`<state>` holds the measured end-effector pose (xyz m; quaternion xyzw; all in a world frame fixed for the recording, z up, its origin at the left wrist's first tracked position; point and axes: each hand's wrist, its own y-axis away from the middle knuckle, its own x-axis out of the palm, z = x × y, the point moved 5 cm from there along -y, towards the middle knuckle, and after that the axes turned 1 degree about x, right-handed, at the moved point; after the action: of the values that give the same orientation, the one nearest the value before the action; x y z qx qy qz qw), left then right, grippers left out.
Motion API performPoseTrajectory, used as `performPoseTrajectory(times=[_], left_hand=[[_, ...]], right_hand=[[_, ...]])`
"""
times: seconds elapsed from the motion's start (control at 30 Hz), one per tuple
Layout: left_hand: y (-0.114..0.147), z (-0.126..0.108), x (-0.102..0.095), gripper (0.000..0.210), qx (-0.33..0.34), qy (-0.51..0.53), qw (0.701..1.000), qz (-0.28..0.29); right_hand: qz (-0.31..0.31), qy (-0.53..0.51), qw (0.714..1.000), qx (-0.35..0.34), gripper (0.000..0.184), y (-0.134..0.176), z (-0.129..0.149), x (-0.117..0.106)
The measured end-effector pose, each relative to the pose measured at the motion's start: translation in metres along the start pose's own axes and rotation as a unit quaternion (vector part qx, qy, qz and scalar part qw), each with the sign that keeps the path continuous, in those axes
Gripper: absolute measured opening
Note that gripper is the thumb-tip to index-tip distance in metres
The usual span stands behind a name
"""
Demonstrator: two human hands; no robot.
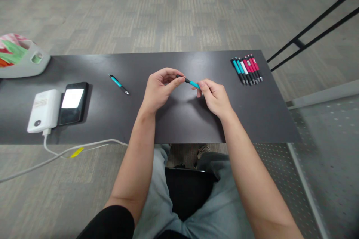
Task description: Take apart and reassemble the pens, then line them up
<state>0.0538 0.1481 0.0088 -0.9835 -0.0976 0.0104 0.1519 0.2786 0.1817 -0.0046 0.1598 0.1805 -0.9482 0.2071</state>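
Over the middle of the dark table point(174, 127), a teal and black pen point(193, 83) is held between my two hands. My left hand point(161, 89) pinches its black end with thumb and fingers. At the teal end, my right hand point(213, 95) closes its thumb and fingers, hiding the tip there. Another teal pen point(118, 83) lies by itself to the left of my left hand. On the far right lies a side-by-side row of pens point(246, 70) in teal, white and pinkish red, all with black grips.
At the left sit a white power bank point(45, 110) and a black phone-like device point(73, 102) against it. A white cable point(92, 144) runs along the table's front edge. A white basket point(30, 61) with colourful contents stands at the far left corner. Black metal bars point(314, 31) rise at the right.
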Motion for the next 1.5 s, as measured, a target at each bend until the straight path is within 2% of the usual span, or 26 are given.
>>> performPoseTrajectory(times=[0.2,0.33,0.5,0.67,0.83,1.1,1.23,1.4,1.5], left_hand=[[0.0007,-0.0007,0.0027,0.058,0.013,-0.007,1.000,0.002],[0.0003,0.0005,0.0031,0.058,0.008,-0.008,1.000,0.004],[0.0000,0.0016,0.0029,0.056,-0.001,-0.005,1.000,0.006],[-0.0001,0.0017,0.0033,0.050,-0.009,-0.005,1.000,0.002],[-0.0008,0.0002,0.0036,0.054,-0.001,-0.014,1.000,0.007],[-0.0006,0.0013,0.0040,0.053,0.003,-0.024,1.000,0.015],[-0.0009,-0.0007,0.0050,0.059,0.010,-0.020,1.000,0.022],[-0.0009,-0.0029,0.0069,0.064,0.009,-0.037,0.999,0.029],[-0.0007,-0.0042,0.0078,0.066,0.012,-0.039,0.999,0.031]], right_hand=[[-0.030,0.013,0.999,-0.032,0.054,0.0006,0.0026,-0.0017],[-0.010,0.029,0.999,-0.028,0.062,0.0001,0.0014,0.0002],[-0.030,0.046,0.998,-0.043,0.057,0.0011,0.0004,0.0006],[-0.017,0.051,0.998,-0.039,0.058,0.0012,0.0013,0.0039],[-0.031,0.064,0.995,-0.069,0.057,0.0007,0.0055,0.0031],[-0.033,0.069,0.994,-0.072,0.055,0.0021,0.0047,0.0036],[-0.032,0.063,0.995,-0.069,0.052,0.0021,0.0031,0.0043],[-0.029,0.063,0.993,-0.096,0.051,0.0020,0.0015,0.0066],[-0.045,0.062,0.993,-0.092,0.051,0.0017,-0.0005,0.0058]])
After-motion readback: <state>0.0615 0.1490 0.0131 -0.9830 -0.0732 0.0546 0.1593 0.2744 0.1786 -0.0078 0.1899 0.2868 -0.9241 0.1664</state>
